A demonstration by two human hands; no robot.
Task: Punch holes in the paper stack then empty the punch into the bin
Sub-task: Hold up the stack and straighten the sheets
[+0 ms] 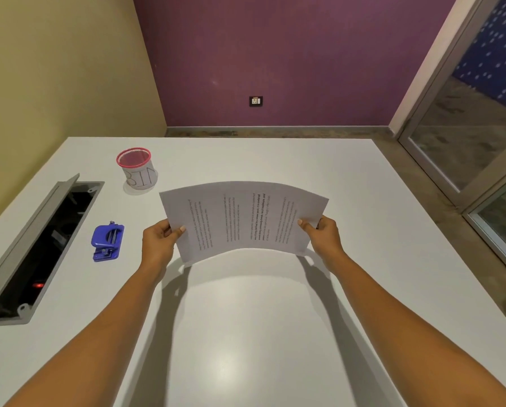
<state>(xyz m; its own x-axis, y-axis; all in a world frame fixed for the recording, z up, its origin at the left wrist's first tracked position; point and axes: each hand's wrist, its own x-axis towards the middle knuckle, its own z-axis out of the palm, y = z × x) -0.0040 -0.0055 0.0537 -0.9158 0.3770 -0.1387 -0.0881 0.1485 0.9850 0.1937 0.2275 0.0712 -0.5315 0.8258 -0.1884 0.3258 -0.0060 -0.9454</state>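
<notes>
A stack of printed white paper (243, 218) is held up above the white table (245, 318), bowed upward in the middle. My left hand (157, 245) grips its left edge and my right hand (323, 239) grips its right edge. A blue hole punch (107, 241) lies on the table to the left of my left hand, apart from it. Farther back on the left stands the bin (138, 168), a small cup with a pink mesh rim and a paper label reading BIN.
An open grey cable box (37, 248) with its lid raised is sunk into the table along the left edge. A purple wall with a socket (256, 101) lies beyond the far table edge. Glass doors (480, 142) stand on the right.
</notes>
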